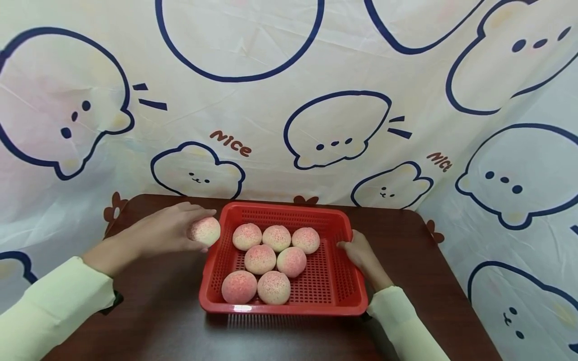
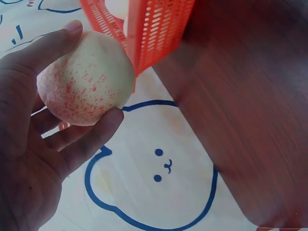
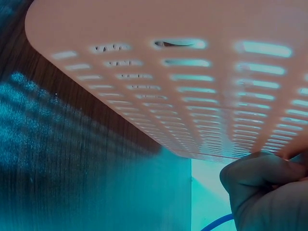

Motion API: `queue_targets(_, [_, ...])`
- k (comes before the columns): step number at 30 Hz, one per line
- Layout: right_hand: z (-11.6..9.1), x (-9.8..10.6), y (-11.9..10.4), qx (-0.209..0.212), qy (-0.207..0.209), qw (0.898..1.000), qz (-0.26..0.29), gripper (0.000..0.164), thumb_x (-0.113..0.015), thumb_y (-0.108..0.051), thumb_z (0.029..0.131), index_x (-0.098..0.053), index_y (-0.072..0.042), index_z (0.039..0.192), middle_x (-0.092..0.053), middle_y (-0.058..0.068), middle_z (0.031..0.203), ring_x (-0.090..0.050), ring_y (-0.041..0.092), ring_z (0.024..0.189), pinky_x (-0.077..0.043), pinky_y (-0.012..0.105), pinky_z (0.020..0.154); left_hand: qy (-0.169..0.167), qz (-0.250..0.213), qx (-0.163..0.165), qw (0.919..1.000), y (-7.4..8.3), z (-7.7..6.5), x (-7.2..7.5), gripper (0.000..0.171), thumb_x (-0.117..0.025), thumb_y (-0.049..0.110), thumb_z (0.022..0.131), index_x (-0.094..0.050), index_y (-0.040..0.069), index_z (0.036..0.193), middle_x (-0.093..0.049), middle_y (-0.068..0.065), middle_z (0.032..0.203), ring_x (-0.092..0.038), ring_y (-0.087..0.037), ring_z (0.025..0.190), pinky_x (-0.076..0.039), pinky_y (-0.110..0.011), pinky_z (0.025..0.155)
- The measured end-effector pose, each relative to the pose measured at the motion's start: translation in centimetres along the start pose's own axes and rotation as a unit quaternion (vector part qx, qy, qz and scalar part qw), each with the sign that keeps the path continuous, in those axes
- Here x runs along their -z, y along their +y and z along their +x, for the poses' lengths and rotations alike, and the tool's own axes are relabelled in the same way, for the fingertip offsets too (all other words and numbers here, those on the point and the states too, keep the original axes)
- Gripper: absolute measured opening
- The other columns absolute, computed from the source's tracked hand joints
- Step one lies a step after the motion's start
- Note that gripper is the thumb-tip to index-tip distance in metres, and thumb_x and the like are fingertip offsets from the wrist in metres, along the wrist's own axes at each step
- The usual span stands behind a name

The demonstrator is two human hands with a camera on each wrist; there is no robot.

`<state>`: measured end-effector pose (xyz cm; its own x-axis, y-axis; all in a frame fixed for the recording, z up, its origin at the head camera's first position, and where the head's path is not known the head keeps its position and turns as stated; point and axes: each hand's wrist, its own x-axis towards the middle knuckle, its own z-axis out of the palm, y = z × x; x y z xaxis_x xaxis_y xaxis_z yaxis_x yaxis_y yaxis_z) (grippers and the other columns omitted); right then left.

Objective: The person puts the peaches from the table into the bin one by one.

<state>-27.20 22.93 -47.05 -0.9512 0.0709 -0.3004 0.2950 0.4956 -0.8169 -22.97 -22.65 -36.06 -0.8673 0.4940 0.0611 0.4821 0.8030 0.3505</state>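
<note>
My left hand holds a round peach, cream with pink speckles, just off the left rim of a red plastic basket. In the left wrist view, thumb and fingers curve around that peach, with the basket's slotted wall behind it. Several more peaches lie in the basket, mostly toward its left and middle. With its thumb over the rim, my right hand grips the basket's right side. The right wrist view has the curled fingers against the outer slotted wall.
The basket rests on a dark brown wooden table. Close behind the table hangs a pale cloth printed with cartoon bears, which continues along both sides. Inside the basket, the right part of its floor shows bare.
</note>
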Motion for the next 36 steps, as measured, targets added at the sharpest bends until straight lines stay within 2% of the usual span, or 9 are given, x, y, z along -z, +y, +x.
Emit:
queue_targets(8, [-0.1, 0.1, 0.2, 0.001, -0.002, 1.0, 0.003, 0.039, -0.051, -0.004, 0.099, -0.047, 0.001, 0.137, -0.067, 0.026, 0.118, -0.077, 0.027, 0.085, -0.065, 0.043, 0.073, 0.01, 0.002, -0.03, 0.9995, 1.1, 1.2, -0.1, 0.073, -0.09, 0.036, 0.075, -0.064, 0.011, 0.139, -0.07, -0.011, 0.13, -0.063, -0.032, 0.118, -0.06, -0.052, 0.09])
queue_targets(14, [-0.1, 0.0, 0.2, 0.004, -0.003, 1.0, 0.006, 0.039, -0.051, -0.004, 0.099, -0.047, 0.001, 0.138, -0.067, 0.026, 0.118, -0.077, 0.027, 0.086, -0.065, 0.044, 0.073, 0.018, 0.009, -0.047, 0.9987, 1.9, 2.0, 0.1, 0.074, -0.091, 0.031, 0.075, -0.063, 0.007, 0.139, -0.07, -0.014, 0.129, -0.066, -0.033, 0.116, -0.061, -0.05, 0.09])
queue_targets(19, [-0.1, 0.0, 0.1, 0.002, 0.0, 1.0, 0.003, 0.04, -0.051, -0.005, 0.099, -0.046, 0.0, 0.138, -0.067, 0.026, 0.119, -0.077, 0.027, 0.085, -0.065, 0.044, 0.072, 0.016, 0.008, -0.061, 0.998, 2.2, 2.6, 0.0, 0.076, -0.091, 0.034, 0.075, -0.062, 0.004, 0.139, -0.069, -0.016, 0.131, -0.066, -0.034, 0.117, -0.06, -0.051, 0.092])
queue_targets(24, [-0.1, 0.0, 0.1, 0.004, 0.003, 1.0, 0.001, 0.04, -0.052, -0.005, 0.098, -0.047, 0.0, 0.138, -0.067, 0.025, 0.117, -0.077, 0.027, 0.083, -0.065, 0.043, 0.071, 0.005, 0.0, -0.059, 0.9982, 2.9, 2.9, 0.0, 0.075, -0.09, 0.038, 0.076, -0.063, 0.004, 0.138, -0.069, -0.016, 0.13, -0.066, -0.034, 0.117, -0.059, -0.051, 0.093])
queue_targets(29, [-0.1, 0.0, 0.0, 0.004, 0.006, 1.0, 0.005, 0.038, -0.052, -0.004, 0.098, -0.047, 0.0, 0.136, -0.067, 0.025, 0.116, -0.077, 0.027, 0.084, -0.065, 0.043, 0.072, -0.006, -0.006, -0.053, 0.9986, 3.4, 3.2, -0.2, 0.074, -0.09, 0.039, 0.076, -0.063, 0.006, 0.136, -0.069, -0.015, 0.126, -0.066, -0.028, 0.11, -0.061, -0.046, 0.088])
queue_targets(36, [0.0, 0.0, 0.1, 0.007, 0.003, 1.0, 0.003, 0.038, -0.053, -0.005, 0.098, -0.047, 0.001, 0.135, -0.067, 0.025, 0.117, -0.076, 0.027, 0.084, -0.065, 0.044, 0.073, -0.007, -0.018, -0.055, 0.9983, 3.8, 3.5, -0.5, 0.072, -0.091, 0.037, 0.075, -0.064, 0.006, 0.134, -0.068, -0.014, 0.123, -0.065, -0.026, 0.107, -0.062, -0.044, 0.086])
